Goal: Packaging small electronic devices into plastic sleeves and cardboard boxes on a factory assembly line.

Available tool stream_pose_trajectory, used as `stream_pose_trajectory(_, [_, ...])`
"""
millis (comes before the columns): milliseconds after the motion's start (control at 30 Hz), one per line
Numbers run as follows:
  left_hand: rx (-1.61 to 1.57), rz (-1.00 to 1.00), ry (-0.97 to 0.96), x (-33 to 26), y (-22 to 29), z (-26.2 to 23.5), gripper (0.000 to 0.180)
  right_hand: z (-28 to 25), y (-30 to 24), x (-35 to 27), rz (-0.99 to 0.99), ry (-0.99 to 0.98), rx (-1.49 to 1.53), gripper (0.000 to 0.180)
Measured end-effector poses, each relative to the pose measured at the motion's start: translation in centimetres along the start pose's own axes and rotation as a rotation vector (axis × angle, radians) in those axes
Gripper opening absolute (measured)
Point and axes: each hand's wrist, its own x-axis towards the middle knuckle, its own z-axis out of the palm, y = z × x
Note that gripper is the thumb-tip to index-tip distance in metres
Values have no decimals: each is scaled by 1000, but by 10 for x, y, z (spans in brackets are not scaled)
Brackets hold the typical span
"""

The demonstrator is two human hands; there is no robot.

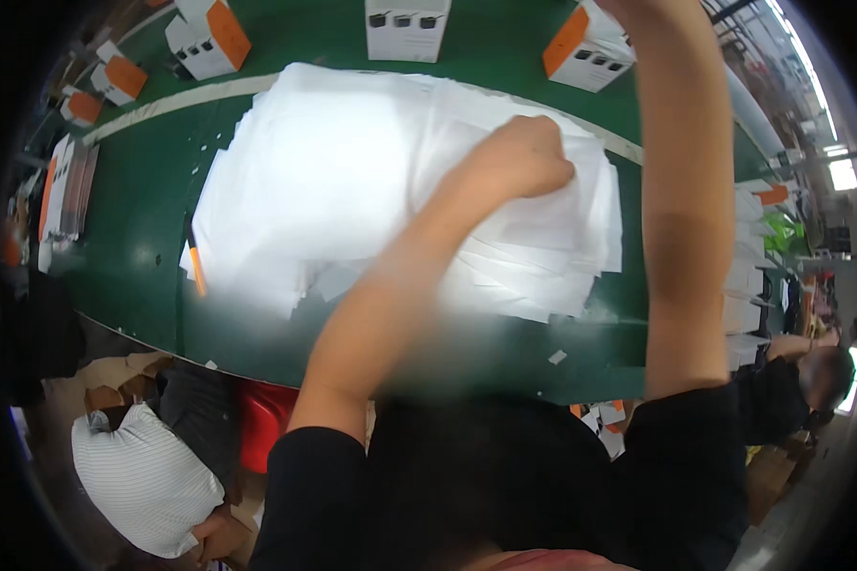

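A broad pile of thin white sheets (pixel 343 162) lies fanned out over the green table. My left hand (pixel 528 157) is closed over the right part of this pile, its fingers curled down onto a top white sheet (pixel 533 224); the fingertips are hidden beneath the hand. My right arm stretches far forward on the right, and only a bit of my right hand (pixel 628 6) shows at the upper edge. Its fingers are cut off by the picture. Just below and left of it stands a white and orange box (pixel 588 52).
More white and orange boxes (pixel 209 40) stand along the far side of the green table (pixel 129 228). An orange and black pen-like tool (pixel 196 259) lies at the pile's left edge. Flat cartons (pixel 71 190) are stacked at far left. Other people sit at lower left and far right.
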Motion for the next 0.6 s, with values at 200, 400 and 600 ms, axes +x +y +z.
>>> stream_pose_trajectory(200, [38, 7, 58, -3, -6, 1, 31, -34, 47, -243, 710, 836, 938, 53])
stream_pose_trajectory(400, [-42, 10, -27, 0, 9, 3, 30, -2, 78, -297, 940, 517, 940, 56])
stream_pose_trajectory(600, [-261, 8, 29, -8, 20, -20, 28, -2, 68, -283, 1033, 563, 818, 56])
